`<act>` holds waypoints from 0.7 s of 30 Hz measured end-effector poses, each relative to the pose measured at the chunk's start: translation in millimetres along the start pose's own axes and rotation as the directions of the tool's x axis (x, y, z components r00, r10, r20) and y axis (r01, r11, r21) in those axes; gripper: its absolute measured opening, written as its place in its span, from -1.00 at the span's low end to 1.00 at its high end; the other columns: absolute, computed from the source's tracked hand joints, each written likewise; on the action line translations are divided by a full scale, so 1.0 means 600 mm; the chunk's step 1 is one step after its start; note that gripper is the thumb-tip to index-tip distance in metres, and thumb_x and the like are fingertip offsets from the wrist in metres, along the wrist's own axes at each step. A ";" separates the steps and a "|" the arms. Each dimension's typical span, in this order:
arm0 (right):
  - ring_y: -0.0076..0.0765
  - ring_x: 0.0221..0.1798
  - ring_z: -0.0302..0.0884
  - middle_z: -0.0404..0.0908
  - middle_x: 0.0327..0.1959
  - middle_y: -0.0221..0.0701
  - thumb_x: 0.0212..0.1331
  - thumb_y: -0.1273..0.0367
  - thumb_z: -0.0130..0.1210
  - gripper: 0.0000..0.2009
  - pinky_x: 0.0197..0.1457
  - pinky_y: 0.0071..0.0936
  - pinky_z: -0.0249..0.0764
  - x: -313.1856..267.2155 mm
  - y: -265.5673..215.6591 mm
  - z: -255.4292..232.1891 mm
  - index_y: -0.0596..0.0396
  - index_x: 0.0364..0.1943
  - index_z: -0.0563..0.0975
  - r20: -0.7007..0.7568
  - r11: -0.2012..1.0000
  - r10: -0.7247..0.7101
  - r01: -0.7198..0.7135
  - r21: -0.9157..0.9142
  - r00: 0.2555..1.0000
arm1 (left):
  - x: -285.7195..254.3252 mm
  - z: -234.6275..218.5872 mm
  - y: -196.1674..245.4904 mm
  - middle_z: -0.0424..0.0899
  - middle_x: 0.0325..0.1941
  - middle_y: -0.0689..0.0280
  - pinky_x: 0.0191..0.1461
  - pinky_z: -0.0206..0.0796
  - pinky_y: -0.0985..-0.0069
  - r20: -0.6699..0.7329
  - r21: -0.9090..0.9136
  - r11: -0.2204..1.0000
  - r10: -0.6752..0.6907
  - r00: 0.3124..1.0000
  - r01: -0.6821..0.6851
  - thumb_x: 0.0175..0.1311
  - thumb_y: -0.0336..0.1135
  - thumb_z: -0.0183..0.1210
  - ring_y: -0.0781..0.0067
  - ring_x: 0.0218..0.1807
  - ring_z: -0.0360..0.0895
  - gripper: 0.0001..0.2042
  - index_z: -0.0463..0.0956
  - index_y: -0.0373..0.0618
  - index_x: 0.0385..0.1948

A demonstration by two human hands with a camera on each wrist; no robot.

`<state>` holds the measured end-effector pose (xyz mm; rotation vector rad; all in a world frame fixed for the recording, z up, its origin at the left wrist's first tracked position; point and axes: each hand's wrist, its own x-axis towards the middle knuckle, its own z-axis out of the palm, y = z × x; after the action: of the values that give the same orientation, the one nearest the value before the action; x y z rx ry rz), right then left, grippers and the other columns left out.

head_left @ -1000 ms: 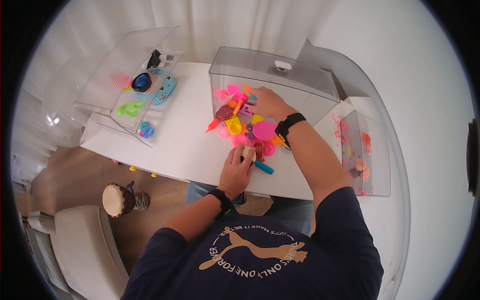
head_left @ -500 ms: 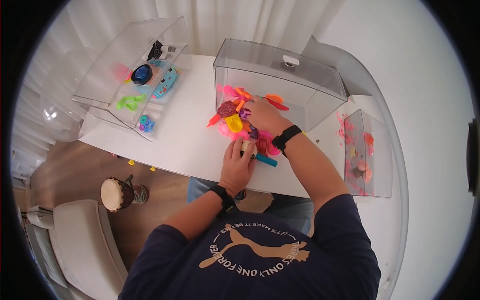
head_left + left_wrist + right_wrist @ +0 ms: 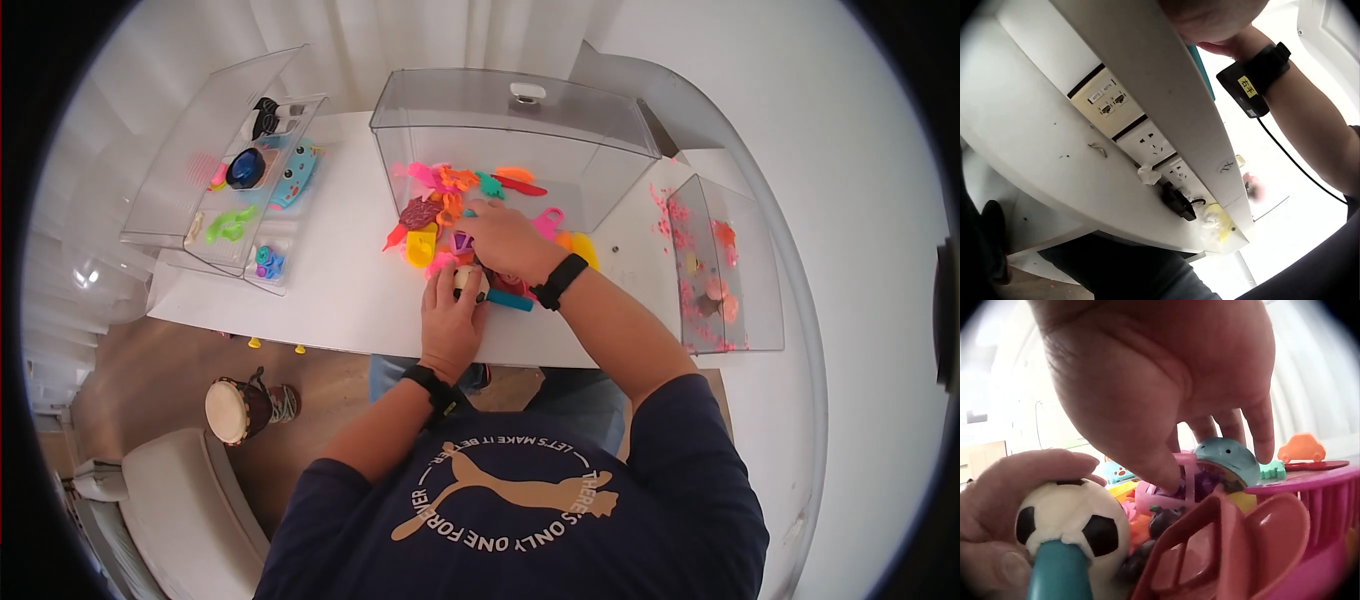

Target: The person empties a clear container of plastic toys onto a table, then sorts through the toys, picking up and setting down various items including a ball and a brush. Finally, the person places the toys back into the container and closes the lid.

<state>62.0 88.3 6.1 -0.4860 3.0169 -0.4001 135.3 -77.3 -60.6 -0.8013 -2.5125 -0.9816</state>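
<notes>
My left hand holds a toy football, white with black patches; a teal handle sticks out of it. In the right wrist view its fingers curl over the ball's far side. Over the toy pile, my right hand reaches down with fingers spread. Its thumb is at a pink toy frame with purple inside, its fingers behind a light-blue dome with eyes. Nearby lie a red plastic mould, a yellow toy and a brown-red textured piece. The left wrist view hides the left hand's grip.
A large clear bin stands open-sided behind the pile, with a red knife and a teal piece before it. Another clear bin with toys is at left, a third at right. A drum stands on the floor.
My right hand has drawn back from the pile's far side toward the left hand, and toys there are spread out. The red knife and teal piece now show. The left hand keeps the football.
</notes>
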 end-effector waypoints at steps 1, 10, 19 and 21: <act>0.05 0.27 0.39 0.38 0.30 -0.19 0.07 0.46 0.14 -0.56 0.21 -0.14 0.45 -0.003 -0.005 -0.005 -0.08 0.11 0.57 0.022 1.000 0.017 -0.017 -0.003 1.000 | -0.001 0.001 0.000 0.34 0.31 -0.05 0.35 0.20 0.04 0.004 0.010 1.000 0.005 1.000 -0.005 0.10 -0.34 0.29 -0.20 0.29 0.29 -0.42 0.42 0.01 0.25; 0.03 0.19 0.43 0.51 0.12 -0.19 0.07 0.41 0.17 -0.60 0.24 -0.16 0.42 -0.020 0.030 -0.007 0.01 0.07 0.57 -0.158 0.984 -0.006 0.035 0.177 0.987 | 0.001 0.000 0.003 0.33 0.31 -0.06 0.34 0.21 0.05 0.006 0.021 0.999 0.034 0.999 -0.034 0.11 -0.35 0.30 -0.19 0.28 0.30 -0.41 0.40 0.01 0.26; 0.03 0.15 0.47 0.55 0.07 -0.23 0.09 0.32 0.19 -0.62 0.19 -0.10 0.46 0.025 0.047 -0.026 -0.03 0.06 0.56 -0.172 0.985 -0.019 0.047 0.164 0.985 | -0.002 0.000 0.003 0.31 0.33 -0.05 0.36 0.16 0.04 -0.012 0.015 1.000 0.009 1.000 -0.008 0.07 -0.30 0.34 -0.18 0.31 0.28 -0.35 0.34 -0.11 0.28; 0.03 0.16 0.46 0.55 0.08 -0.23 0.09 0.30 0.19 -0.62 0.19 -0.10 0.46 0.036 0.036 -0.020 -0.03 0.04 0.57 -0.157 0.985 -0.031 0.057 0.163 0.987 | 0.000 -0.005 0.008 0.31 0.33 -0.05 0.37 0.15 0.04 0.003 0.004 1.000 0.010 1.000 -0.010 0.07 -0.29 0.34 -0.17 0.31 0.27 -0.35 0.34 -0.10 0.28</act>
<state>33.5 104.4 11.6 -0.5333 3.0854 -0.7185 138.3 -76.6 -55.9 -0.8136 -2.5096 -0.9729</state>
